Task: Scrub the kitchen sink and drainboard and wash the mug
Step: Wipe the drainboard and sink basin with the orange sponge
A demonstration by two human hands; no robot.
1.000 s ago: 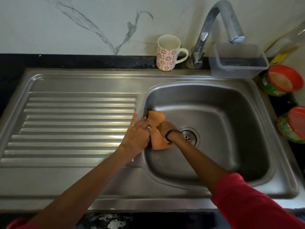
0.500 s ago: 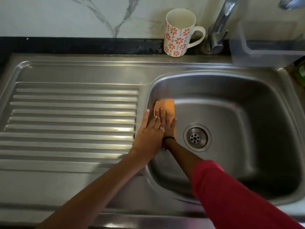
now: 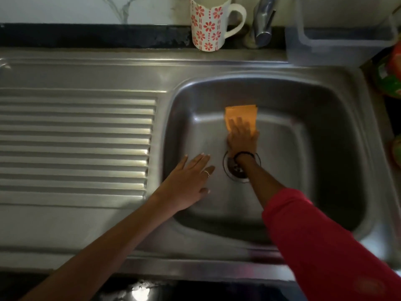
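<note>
Head view: right hand (image 3: pixel 242 139) pressed an orange cloth (image 3: pixel 239 115) flat against the far wall of the sink (image 3: pixel 325 135)

Its fingers lay straight on the cloth, just beyond the drain (image 3: pixel 240 168); the left hand (image 3: pixel 188 182) rested open, fingers spread, on the basin's left slope beside the ribbed drainboard (image 3: pixel 76 144). The mug (image 3: pixel 209 25), white with red flowers, stood upright on the back ledge near the tap (image 3: pixel 263 20) and a clear plastic tub (image 3: pixel 340 44). A green-and-red container (image 3: pixel 390 74) at the right edge carried a label, probably printed, too blurred to read
</note>
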